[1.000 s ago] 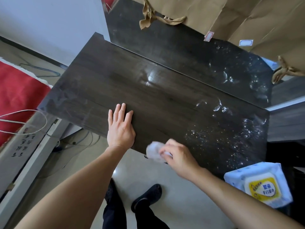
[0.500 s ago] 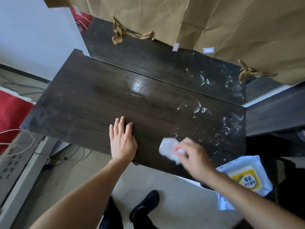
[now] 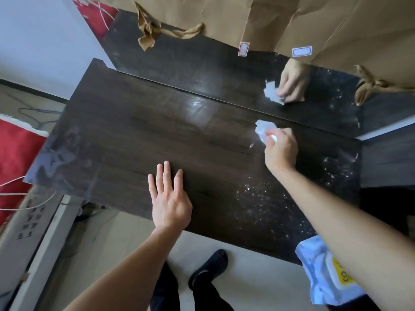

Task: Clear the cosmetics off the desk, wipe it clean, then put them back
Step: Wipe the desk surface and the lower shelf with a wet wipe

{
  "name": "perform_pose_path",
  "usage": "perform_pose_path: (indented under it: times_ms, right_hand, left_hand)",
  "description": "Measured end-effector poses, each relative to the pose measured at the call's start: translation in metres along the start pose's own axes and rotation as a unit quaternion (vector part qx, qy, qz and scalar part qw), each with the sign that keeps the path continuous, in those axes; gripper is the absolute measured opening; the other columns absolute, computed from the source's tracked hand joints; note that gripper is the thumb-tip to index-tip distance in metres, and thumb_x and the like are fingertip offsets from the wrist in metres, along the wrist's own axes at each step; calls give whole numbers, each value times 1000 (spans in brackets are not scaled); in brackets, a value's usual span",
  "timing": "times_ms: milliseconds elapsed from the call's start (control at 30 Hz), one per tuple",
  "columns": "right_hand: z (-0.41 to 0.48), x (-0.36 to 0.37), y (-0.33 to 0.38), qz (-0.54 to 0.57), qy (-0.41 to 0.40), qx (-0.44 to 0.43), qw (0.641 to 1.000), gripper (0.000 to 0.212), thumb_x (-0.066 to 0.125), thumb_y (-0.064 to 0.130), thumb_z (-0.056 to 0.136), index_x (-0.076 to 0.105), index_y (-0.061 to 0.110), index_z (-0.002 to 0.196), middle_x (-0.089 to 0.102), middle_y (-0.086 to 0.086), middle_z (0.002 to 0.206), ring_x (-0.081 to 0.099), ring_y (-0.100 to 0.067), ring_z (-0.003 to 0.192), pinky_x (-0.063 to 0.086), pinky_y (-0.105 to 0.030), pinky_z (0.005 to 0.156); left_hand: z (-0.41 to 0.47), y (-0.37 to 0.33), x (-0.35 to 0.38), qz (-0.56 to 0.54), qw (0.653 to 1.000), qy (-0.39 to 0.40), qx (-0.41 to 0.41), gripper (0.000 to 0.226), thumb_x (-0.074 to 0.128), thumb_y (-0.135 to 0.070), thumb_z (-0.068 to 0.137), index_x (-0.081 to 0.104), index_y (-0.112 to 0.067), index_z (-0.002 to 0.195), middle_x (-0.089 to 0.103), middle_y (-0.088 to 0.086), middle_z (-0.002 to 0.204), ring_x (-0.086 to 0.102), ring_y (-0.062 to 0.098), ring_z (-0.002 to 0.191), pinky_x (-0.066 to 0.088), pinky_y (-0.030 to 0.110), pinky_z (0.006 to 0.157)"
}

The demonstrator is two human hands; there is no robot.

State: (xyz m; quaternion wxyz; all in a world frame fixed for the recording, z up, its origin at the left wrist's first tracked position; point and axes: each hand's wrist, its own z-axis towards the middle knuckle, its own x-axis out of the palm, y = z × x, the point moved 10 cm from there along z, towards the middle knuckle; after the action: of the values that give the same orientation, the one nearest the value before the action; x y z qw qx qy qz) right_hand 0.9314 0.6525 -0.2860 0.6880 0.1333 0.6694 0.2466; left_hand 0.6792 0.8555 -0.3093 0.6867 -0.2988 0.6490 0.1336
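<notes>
Dark brown desk [image 3: 134, 142] with streaky wood grain, a pale glossy glare toward the back and scattered white specks over the right part. White crumpled wipe [image 3: 263, 129]. Tan brown paper [image 3: 314, 23] behind, bearing a white red-edged label [image 3: 243, 49] and a white blue-edged label [image 3: 301, 51]. Pale blue and white pack [image 3: 318, 272] with a yellow patch, lower right. Bright red cloth [image 3: 15, 153] with a white edge, far left. Black shoe [image 3: 211, 268] on a light grey floor [image 3: 247, 277]. White wall [image 3: 33, 30], upper left.
</notes>
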Motion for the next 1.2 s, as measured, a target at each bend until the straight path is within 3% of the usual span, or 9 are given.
perform_pose_path:
  times_ms: [167, 200, 367, 533, 700, 767, 900, 1067, 1200]
  right_hand:
    - [-95, 26, 44, 57, 306, -139, 940, 16, 60, 8, 84, 74, 12, 93, 62, -5, 91, 61, -20, 81, 45, -25, 68]
    - [-85, 22, 43, 61, 303, -126, 943, 18, 59, 10, 84, 74, 12, 94, 64, -6, 92, 62, -21, 82, 46, -26, 70]
    - [36, -17, -7, 1, -16, 97, 995, 26, 51, 10, 85, 69, 7, 103, 61, -20, 107, 56, -37, 100, 42, -36, 84]
    - [-24, 31, 55, 21, 61, -109, 992, 17, 60, 1, 81, 70, 8, 93, 58, -10, 92, 56, -30, 85, 46, -40, 74]
    - [-106, 29, 50, 75, 368, -151, 914, 20, 62, 4, 84, 75, 15, 95, 61, 3, 87, 58, -11, 77, 45, -25, 68]
    - [-66, 13, 32, 80, 325, -96, 937, 19, 62, 3, 83, 75, 13, 93, 66, 3, 88, 58, -8, 76, 41, -22, 69]
    - [37, -36, -16, 52, 59, 45, 996, 21, 57, 7, 81, 73, 16, 91, 70, -4, 98, 62, -22, 91, 40, -22, 74]
    - [-18, 9, 12, -2, 70, -43, 997, 13, 61, 9, 83, 70, 11, 92, 61, -11, 97, 58, -31, 87, 41, -29, 73]
    - [-135, 9, 31, 45, 171, -175, 969, 12, 66, 3, 78, 69, 13, 84, 57, -2, 85, 56, -21, 78, 45, -30, 71]
  left_hand:
    - [0, -1, -2, -3, 1000, 6, -7, 48, 39, -12, 80, 53, -3, 126, 33, 25, 148, 22, 40, 141, 13, 55, 114]
    - [1, -2, -2, -3, 1000, 9, -7, 48, 39, -12, 81, 52, -3, 126, 32, 25, 148, 21, 39, 141, 12, 55, 115]
    - [1, -2, -1, -3, 1000, 7, -2, 50, 32, -16, 83, 52, -4, 127, 32, 25, 148, 21, 39, 141, 11, 54, 115]
    - [1, 0, 0, -3, 1000, 0, 0, 50, 30, -16, 84, 53, -3, 126, 33, 25, 147, 22, 40, 141, 11, 54, 115]
    - [0, -1, -1, -4, 1000, -1, 1, 51, 32, -15, 81, 54, -3, 125, 34, 26, 147, 25, 41, 140, 14, 56, 114]
    - [1, -1, -1, -5, 1000, -3, 2, 51, 30, -16, 83, 53, -3, 126, 34, 26, 147, 24, 40, 140, 14, 56, 114]
    - [1, -2, -3, -6, 1000, -11, 3, 50, 29, -16, 83, 53, -3, 124, 34, 26, 147, 25, 41, 140, 14, 56, 114]
    - [0, -2, -3, -5, 1000, -26, 10, 47, 32, -15, 83, 53, -3, 124, 34, 26, 147, 24, 40, 139, 15, 56, 114]
    - [0, 0, -3, -8, 1000, -28, 9, 47, 35, -13, 81, 54, -2, 123, 34, 26, 146, 24, 41, 139, 15, 57, 114]
